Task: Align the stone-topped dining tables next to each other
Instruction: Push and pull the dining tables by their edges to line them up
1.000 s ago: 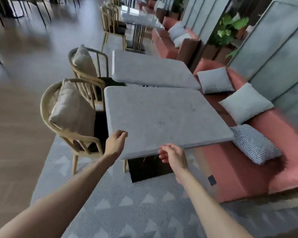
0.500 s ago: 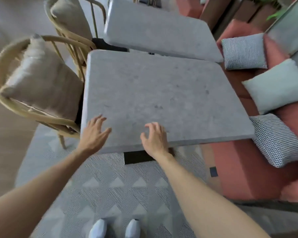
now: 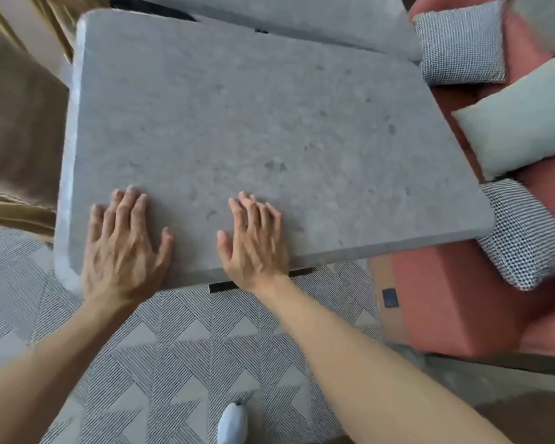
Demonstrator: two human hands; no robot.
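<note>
A grey stone-topped table (image 3: 253,123) fills the middle of the head view, its near edge just in front of me. My left hand (image 3: 122,248) lies flat on the top near the near-left corner, fingers spread. My right hand (image 3: 253,238) lies flat on the top near the middle of the near edge, fingers apart. A second stone-topped table (image 3: 302,14) sits just beyond it at the top, separated by a narrow dark gap that narrows toward the right.
A wooden chair with a beige cushion (image 3: 16,123) stands close on the left. A red bench (image 3: 462,309) with checked cushions (image 3: 526,232) and a pale cushion (image 3: 519,120) runs along the right. A patterned rug (image 3: 189,363) covers the floor; my shoe (image 3: 233,424) shows below.
My head has moved closer and lower over the table. Both hands have gone from the near edge to lying flat on the top.
</note>
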